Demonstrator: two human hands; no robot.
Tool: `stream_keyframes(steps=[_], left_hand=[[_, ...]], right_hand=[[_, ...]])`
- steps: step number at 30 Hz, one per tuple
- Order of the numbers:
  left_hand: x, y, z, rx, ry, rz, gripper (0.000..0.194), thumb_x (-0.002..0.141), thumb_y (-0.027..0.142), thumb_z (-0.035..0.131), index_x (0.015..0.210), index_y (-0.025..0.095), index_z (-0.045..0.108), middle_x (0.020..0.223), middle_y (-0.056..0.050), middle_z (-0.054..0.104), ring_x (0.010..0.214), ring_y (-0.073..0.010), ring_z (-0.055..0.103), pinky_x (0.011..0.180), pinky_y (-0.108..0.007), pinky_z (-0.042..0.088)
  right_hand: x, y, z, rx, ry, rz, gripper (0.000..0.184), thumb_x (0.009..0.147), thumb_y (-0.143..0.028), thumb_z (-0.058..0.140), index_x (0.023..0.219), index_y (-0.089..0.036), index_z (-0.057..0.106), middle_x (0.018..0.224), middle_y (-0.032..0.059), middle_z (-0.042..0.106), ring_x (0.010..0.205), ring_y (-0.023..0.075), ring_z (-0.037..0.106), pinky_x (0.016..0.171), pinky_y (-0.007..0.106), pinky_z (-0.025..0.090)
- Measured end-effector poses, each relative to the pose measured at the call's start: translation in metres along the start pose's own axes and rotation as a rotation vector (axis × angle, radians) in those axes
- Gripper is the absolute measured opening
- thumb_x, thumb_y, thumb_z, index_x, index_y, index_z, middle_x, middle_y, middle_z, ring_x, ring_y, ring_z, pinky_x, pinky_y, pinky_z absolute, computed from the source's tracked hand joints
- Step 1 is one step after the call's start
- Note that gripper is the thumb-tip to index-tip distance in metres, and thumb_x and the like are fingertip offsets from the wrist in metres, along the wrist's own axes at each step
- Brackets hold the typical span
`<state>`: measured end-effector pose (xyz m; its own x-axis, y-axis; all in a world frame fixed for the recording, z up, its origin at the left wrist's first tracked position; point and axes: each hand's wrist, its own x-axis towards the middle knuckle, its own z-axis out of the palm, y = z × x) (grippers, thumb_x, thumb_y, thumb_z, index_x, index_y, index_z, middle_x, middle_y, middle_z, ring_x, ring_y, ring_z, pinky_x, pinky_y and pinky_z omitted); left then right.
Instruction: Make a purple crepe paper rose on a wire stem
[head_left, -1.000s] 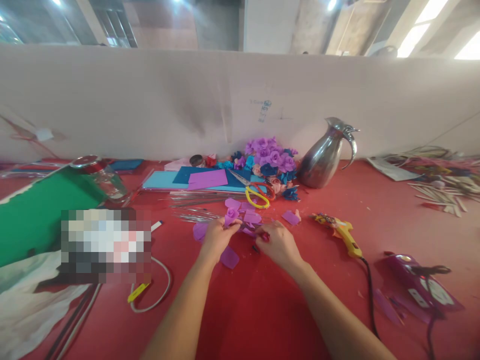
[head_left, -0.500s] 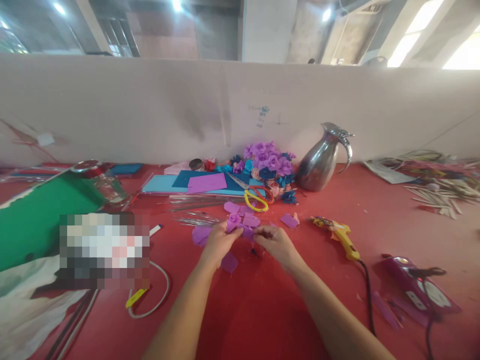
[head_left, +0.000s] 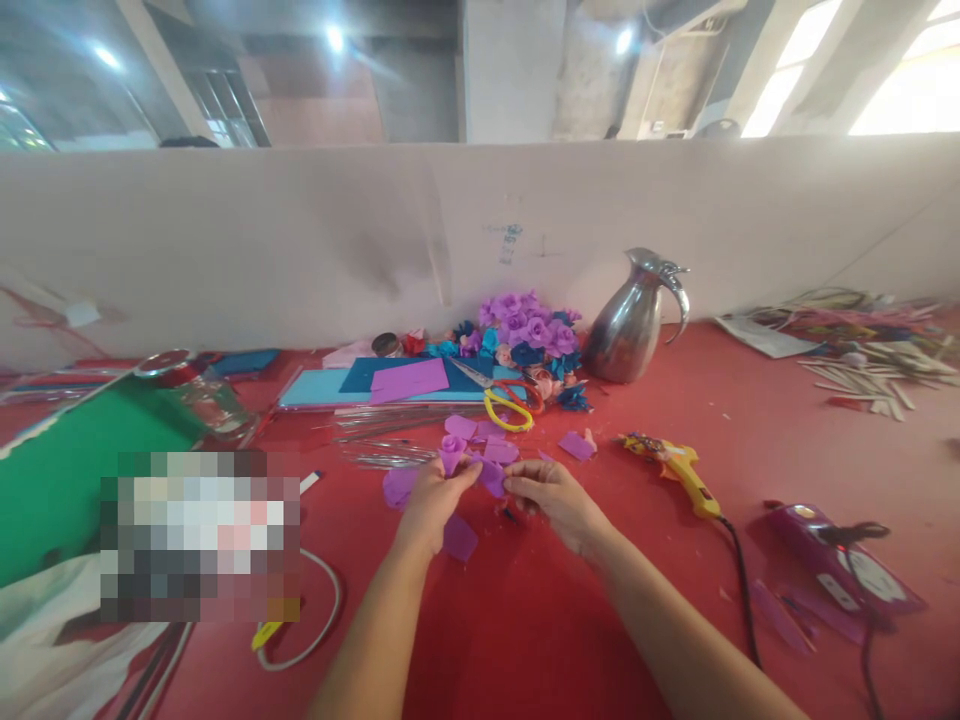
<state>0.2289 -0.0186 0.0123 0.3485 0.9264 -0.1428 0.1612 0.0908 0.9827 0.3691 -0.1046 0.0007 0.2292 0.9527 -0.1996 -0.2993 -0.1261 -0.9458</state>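
Pinched in my left hand [head_left: 433,500] is a small purple paper flower [head_left: 451,452], its rolled centre showing above the thumb. Between both hands a purple paper petal [head_left: 491,476] is stretched, and the fingertips of my right hand [head_left: 551,496] grip its right edge. Loose purple petals lie around them: one petal [head_left: 460,538] below my left hand, another petal [head_left: 577,446] to the right, several more just beyond. Behind these rest scissors [head_left: 508,405] with one yellow and one orange handle. Thin wires [head_left: 390,455] lie left of the petals.
A yellow glue gun [head_left: 688,478] with a black cord lies at right, near a purple power strip [head_left: 840,560]. A steel jug [head_left: 626,320] stands behind, beside heaped paper flowers [head_left: 529,325]. Coloured paper sheets [head_left: 409,380] and a glass jar [head_left: 210,395] are at left.
The camera view has shifted slightly. My hands stay close together, and the petal between them now shows more fully, spread from left fingers to right fingers.
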Motion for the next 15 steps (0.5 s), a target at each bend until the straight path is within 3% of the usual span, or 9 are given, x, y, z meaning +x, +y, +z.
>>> stream_keyframes(steps=[5,9,15], left_hand=[[-0.003,0.004,0.002,-0.019,-0.025,0.149,0.015,0.063,0.028,0.070,0.075,0.019,0.067,0.077,-0.001,0.070,0.074,-0.0172,0.064,0.074,-0.028,0.048],[-0.009,0.011,0.005,0.065,-0.132,0.139,0.015,0.068,0.031,0.068,0.076,0.019,0.073,0.081,-0.004,0.074,0.083,-0.0218,0.066,0.081,-0.032,0.048],[-0.013,0.013,0.007,0.073,-0.156,0.171,0.016,0.070,0.031,0.066,0.080,0.021,0.075,0.084,-0.002,0.075,0.087,-0.0228,0.067,0.083,-0.032,0.048]], right_hand=[[-0.002,-0.004,0.003,0.018,0.077,-0.037,0.030,0.060,-0.042,0.076,0.067,-0.014,0.066,0.048,-0.0044,0.054,0.040,0.0049,0.040,0.042,0.020,0.026],[-0.001,-0.006,0.004,0.021,0.087,-0.039,0.031,0.064,-0.045,0.071,0.067,-0.014,0.067,0.045,-0.0022,0.056,0.038,0.0059,0.042,0.041,0.020,0.029],[-0.001,-0.006,0.004,0.051,0.084,-0.042,0.024,0.063,-0.038,0.068,0.068,-0.014,0.067,0.047,-0.0004,0.061,0.038,0.0060,0.045,0.041,0.019,0.032]])
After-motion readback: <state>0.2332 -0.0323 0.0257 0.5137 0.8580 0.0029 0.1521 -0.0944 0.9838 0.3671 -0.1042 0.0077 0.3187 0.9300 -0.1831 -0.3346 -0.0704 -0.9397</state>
